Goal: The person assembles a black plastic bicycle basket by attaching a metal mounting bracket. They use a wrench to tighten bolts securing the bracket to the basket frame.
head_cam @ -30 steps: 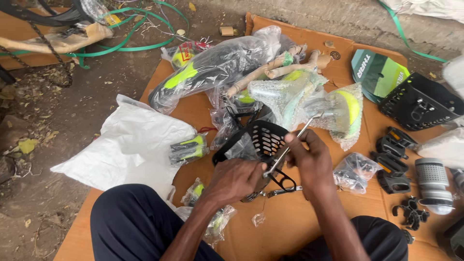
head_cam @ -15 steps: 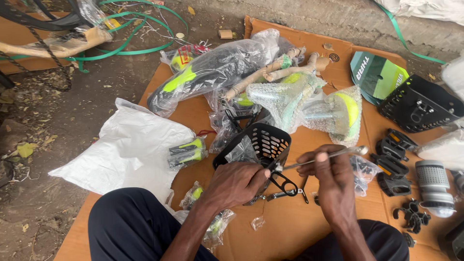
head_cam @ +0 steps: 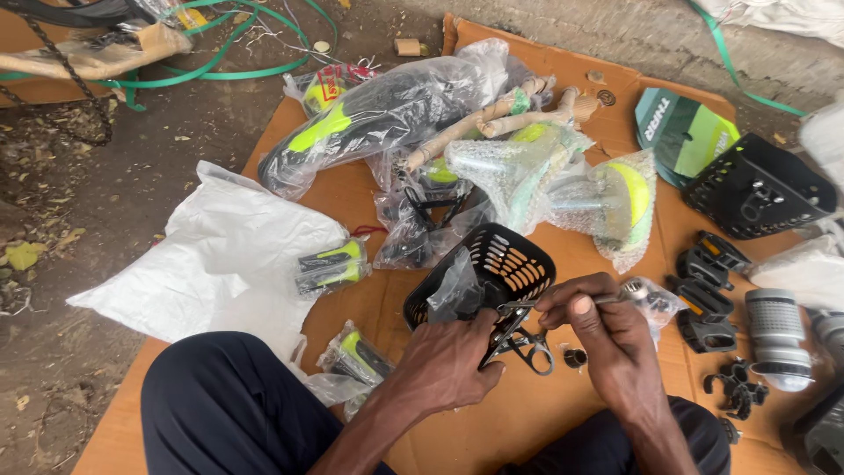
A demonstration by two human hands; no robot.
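The left hand (head_cam: pixel 448 361) grips a black metal bracket (head_cam: pixel 519 339) at the bottom of a small black basket (head_cam: pixel 492 273), fingers closed around it. The right hand (head_cam: pixel 607 339) pinches a thin metal tool (head_cam: pixel 563 302) between thumb and fingers, its tip lying across the bracket by the basket's rim. Basket and bracket sit near the front edge of the cardboard (head_cam: pixel 527 413), just ahead of the person's knees. A small dark nut (head_cam: pixel 574 357) lies on the cardboard between the hands. Toward the right edge lie black pedals (head_cam: pixel 708 290), a grey cylinder (head_cam: pixel 776 334) and a larger black basket (head_cam: pixel 756 189). Wrapped parts (head_cam: pixel 492 149) fill the far half; a white bag (head_cam: pixel 229 255) overhangs the left edge
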